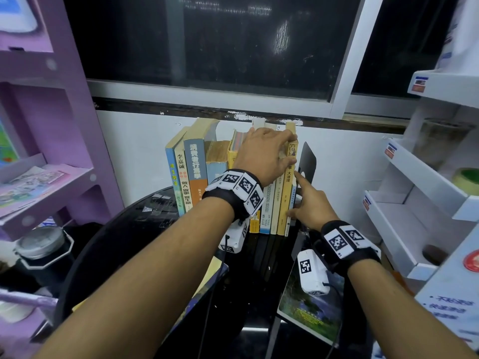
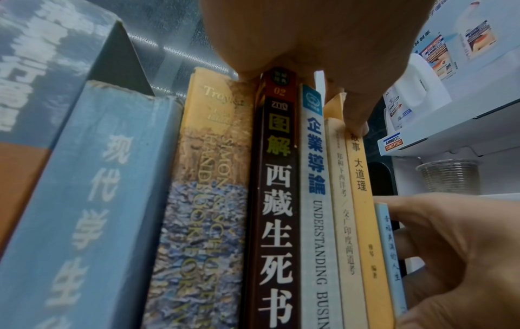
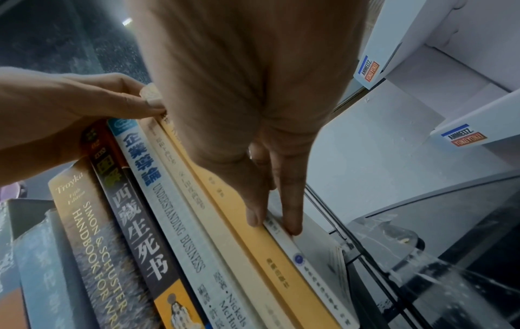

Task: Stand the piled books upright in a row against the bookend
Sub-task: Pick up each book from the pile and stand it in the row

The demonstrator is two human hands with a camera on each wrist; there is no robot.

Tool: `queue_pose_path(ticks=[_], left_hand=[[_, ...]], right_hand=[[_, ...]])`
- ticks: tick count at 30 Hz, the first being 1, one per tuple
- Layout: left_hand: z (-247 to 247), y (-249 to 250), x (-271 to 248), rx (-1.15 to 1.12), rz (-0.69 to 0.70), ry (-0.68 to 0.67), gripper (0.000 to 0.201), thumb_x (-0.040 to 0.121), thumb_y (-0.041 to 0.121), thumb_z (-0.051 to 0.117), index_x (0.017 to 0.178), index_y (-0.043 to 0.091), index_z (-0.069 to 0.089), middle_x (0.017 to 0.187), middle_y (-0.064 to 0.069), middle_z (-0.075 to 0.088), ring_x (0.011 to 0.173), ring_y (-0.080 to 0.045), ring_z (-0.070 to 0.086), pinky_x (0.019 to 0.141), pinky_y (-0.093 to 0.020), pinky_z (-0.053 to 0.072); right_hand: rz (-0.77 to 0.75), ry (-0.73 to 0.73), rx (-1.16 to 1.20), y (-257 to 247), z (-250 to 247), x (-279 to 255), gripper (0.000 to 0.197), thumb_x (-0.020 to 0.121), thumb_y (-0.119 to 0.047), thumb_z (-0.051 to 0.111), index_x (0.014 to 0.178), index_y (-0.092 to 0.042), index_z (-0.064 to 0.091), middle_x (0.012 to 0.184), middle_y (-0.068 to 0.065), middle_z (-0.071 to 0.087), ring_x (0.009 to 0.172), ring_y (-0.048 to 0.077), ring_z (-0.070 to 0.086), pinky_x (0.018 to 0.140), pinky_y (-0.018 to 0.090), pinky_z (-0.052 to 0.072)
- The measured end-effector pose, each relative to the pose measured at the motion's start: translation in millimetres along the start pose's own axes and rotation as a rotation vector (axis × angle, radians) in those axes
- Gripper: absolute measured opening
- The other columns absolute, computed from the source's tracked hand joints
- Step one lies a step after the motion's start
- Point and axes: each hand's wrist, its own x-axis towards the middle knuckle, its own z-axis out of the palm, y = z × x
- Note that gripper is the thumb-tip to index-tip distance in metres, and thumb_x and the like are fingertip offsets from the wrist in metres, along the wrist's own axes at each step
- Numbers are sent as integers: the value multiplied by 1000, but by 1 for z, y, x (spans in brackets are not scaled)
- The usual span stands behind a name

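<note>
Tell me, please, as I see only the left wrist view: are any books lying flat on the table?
Observer: Yes. In the head view a landscape-covered book lies flat at the near right of the round black table.
Operator: How is the thin pale-blue book held?
Observer: The right wrist view shows the right hand pinching the thin pale-blue book between thumb and finger.
Operator: And the left hand?
Observer: In the head view the left hand grips the top of the tall yellow book, near the black metal bookend.
</note>
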Motion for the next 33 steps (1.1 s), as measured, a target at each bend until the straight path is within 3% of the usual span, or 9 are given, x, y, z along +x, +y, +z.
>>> queue_pose_path(ticks=[10,16,21,24,28,33], left_hand=[[4,-3,3,-3,24,52,37,85,46,60,119,30,56,123,7,62,117,-17,49,106,-37,30],[4,-3,3,2,30,52,38,85,46,61,119,30,55,124,7,61,119,-17,49,107,-37,30],[2,-3,1,18,29,17,40,87,47,58,124,32,53,126,6,60,124,-18,46,111,-42,27],[-2,-2,0,26,35,-39,45,88,47,56,130,33,48,134,6,56,133,-20,39,115,-45,21],[-9,1,-1,-17,3,-110,46,91,47,51,134,34,45,142,5,49,139,-21,31,116,-49,16],[-15,9,-12,-62,24,-139,47,92,43,52,137,32,43,146,7,44,142,-20,27,116,-51,14]], right_hand=[[-10,-26,-9,6,0,4,93,83,5,67,150,-37,19,132,6,59,116,23,62,89,37,54],[-11,-65,-53,5,-2,3,91,87,1,64,151,-38,12,137,5,56,118,24,61,93,39,52],[-25,-80,-67,4,-5,-3,87,89,-1,62,151,-36,11,139,4,55,116,22,62,92,35,52],[-38,-77,-52,4,-9,-9,82,90,-2,62,151,-34,17,139,2,54,112,20,64,85,27,53],[-8,-65,-92,8,-17,-18,76,87,-11,69,149,-27,28,141,4,52,104,18,66,90,31,54],[47,-97,-180,13,-30,-37,67,83,-19,74,143,-21,42,134,3,58,111,19,60,91,24,45]])
